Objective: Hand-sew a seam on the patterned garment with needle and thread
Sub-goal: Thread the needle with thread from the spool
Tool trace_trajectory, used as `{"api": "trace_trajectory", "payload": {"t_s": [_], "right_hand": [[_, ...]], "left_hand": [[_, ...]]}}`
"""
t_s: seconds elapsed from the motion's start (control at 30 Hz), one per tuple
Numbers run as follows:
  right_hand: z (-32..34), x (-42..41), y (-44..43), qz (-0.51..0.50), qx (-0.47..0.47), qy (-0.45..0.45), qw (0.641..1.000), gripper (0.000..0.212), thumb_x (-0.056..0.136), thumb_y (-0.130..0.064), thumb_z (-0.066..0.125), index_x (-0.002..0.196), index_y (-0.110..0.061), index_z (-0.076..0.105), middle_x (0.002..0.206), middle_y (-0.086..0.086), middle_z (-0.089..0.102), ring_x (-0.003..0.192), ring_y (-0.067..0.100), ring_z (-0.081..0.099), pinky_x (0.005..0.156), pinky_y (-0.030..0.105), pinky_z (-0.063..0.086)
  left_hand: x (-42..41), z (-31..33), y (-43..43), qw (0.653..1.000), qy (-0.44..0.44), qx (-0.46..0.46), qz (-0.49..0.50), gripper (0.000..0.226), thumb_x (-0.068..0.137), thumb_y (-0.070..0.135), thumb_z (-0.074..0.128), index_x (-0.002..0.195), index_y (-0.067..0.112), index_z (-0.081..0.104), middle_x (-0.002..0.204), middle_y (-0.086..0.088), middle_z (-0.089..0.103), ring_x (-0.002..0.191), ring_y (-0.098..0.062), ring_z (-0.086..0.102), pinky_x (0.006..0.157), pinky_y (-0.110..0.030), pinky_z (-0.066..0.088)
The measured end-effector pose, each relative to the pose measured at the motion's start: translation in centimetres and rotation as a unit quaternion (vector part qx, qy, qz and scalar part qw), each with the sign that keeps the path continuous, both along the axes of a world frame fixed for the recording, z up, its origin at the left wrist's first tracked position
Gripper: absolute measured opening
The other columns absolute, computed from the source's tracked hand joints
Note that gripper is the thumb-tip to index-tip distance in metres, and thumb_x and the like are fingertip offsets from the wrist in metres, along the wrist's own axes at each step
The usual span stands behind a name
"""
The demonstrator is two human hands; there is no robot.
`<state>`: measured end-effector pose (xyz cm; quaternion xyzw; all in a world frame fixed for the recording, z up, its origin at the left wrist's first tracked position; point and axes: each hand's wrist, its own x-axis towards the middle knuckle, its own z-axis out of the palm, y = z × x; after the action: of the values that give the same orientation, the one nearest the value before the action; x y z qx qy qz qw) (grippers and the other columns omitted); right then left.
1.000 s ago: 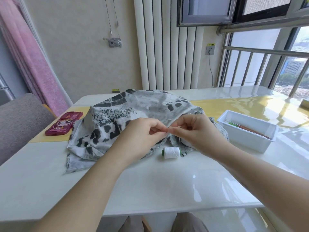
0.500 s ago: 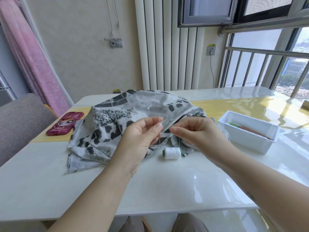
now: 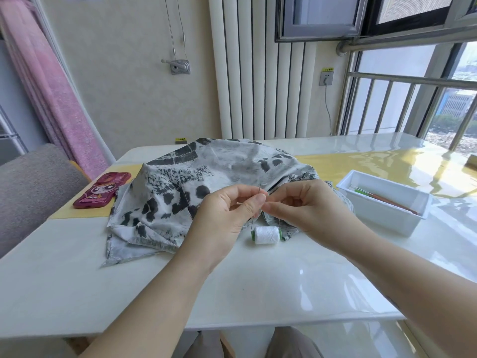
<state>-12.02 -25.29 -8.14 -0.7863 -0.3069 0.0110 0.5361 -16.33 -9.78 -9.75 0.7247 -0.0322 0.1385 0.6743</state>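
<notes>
your left hand (image 3: 229, 213) pinches the needle (image 3: 260, 189) between thumb and forefinger at the middle of the frame. you hold it nearly upright, and its upper end shows above your fingertips. your right hand (image 3: 309, 208) comes in from the right with its fingertips pinched on the thread (image 3: 279, 221), just beside the needle. the thread drops from that hand to the white spool (image 3: 265, 235).

the spool lies on its side on the white table (image 3: 180, 285), just below your hands and at the near edge of the patterned garment (image 3: 201, 177). the garment is heaped on the table behind your hands, centre frame.

at right, well apart from the garment, a white tray (image 3: 379, 215) holds a few thin sticks. at left, a red phone case (image 3: 103, 193) lies on a yellow strip (image 3: 361, 164) that crosses the table.
</notes>
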Motion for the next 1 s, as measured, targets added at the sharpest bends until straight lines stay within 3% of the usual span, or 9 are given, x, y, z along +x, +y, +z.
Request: {"api": "trace_trajectory", "payload": {"t_s": [0.2, 0.37, 0.53, 0.7, 0.8, 0.93, 1.0], "right_hand": [[0.5, -0.1, -0.2, -0.005, 0.003, 0.008, 1.0, 0.009, 0.084, -0.021, 0.069, 0.08, -0.013, 0.072, 0.038, -0.011, 0.037, 0.037, 0.005, 0.026, 0.04, 0.012, 0.023], [0.5, -0.5, -0.1, -0.009, 0.038, 0.033, 0.999, 0.003, 0.083, -0.018, 0.07, 0.083, -0.016, 0.073, 0.047, -0.006, 0.033, 0.04, 0.006, 0.026, 0.04, 0.01, 0.025], [0.5, -0.5, 0.0, -0.013, 0.052, 0.022, 0.998, 0.011, 0.085, -0.02, 0.068, 0.077, -0.014, 0.071, 0.055, 0.006, 0.043, 0.04, 0.006, 0.027, 0.039, 0.013, 0.023], [0.5, -0.4, 0.3, -0.026, 0.082, 0.014, 0.996, 0.013, 0.084, -0.015, 0.069, 0.071, -0.014, 0.068, 0.042, -0.012, 0.027, 0.039, 0.007, 0.02, 0.04, 0.014, 0.021], [0.5, -0.3, 0.5, -0.02, 0.118, 0.026, 0.993, 0.015, 0.083, -0.014, 0.069, 0.068, -0.018, 0.067, 0.042, -0.014, 0.024, 0.043, 0.011, 0.018, 0.043, 0.02, 0.018], [0.7, -0.6, 0.5, -0.028, 0.158, 0.042, 0.986, 0.015, 0.08, -0.02, 0.072, 0.065, -0.022, 0.069, 0.048, -0.006, 0.034, 0.052, 0.016, 0.025, 0.05, 0.03, 0.019], [0.7, -0.8, 0.7, -0.031, 0.157, 0.033, 0.987, 0.011, 0.077, -0.024, 0.074, 0.067, -0.026, 0.071, 0.063, 0.0, 0.048, 0.058, 0.018, 0.035, 0.053, 0.028, 0.027]], "left_hand": [[0.2, 0.4, -0.2, 1.0, -0.008, 0.001, 0.019, 0.023, 0.068, 0.043, 0.063, 0.08, 0.023, 0.068, 0.071, 0.015, 0.069, 0.073, 0.002, 0.062, 0.067, -0.026, 0.049], [0.3, 0.4, -0.3, 0.999, -0.024, -0.019, 0.03, 0.017, 0.076, 0.033, 0.064, 0.084, 0.018, 0.068, 0.064, 0.014, 0.067, 0.066, 0.005, 0.061, 0.067, -0.009, 0.046], [0.2, 0.3, -0.4, 0.999, -0.029, -0.019, 0.036, 0.008, 0.083, 0.025, 0.064, 0.082, 0.017, 0.067, 0.061, 0.015, 0.066, 0.063, 0.005, 0.061, 0.065, -0.006, 0.044], [-0.3, 0.6, -0.4, 0.998, -0.036, -0.017, 0.05, 0.019, 0.073, 0.037, 0.064, 0.079, 0.019, 0.067, 0.062, 0.014, 0.067, 0.064, 0.005, 0.061, 0.064, -0.005, 0.043], [-0.6, 0.7, -0.3, 0.998, -0.031, -0.024, 0.053, 0.021, 0.069, 0.04, 0.063, 0.077, 0.021, 0.067, 0.06, 0.013, 0.066, 0.062, 0.004, 0.06, 0.063, -0.005, 0.043], [-1.0, 0.7, -0.1, 0.998, -0.038, -0.023, 0.043, 0.017, 0.07, 0.038, 0.064, 0.075, 0.022, 0.068, 0.06, 0.011, 0.064, 0.06, 0.001, 0.059, 0.06, -0.007, 0.043], [-1.2, 0.6, -0.1, 0.998, -0.043, -0.014, 0.038, 0.017, 0.069, 0.039, 0.065, 0.076, 0.024, 0.069, 0.061, 0.012, 0.065, 0.062, 0.0, 0.059, 0.062, -0.009, 0.043]]}}
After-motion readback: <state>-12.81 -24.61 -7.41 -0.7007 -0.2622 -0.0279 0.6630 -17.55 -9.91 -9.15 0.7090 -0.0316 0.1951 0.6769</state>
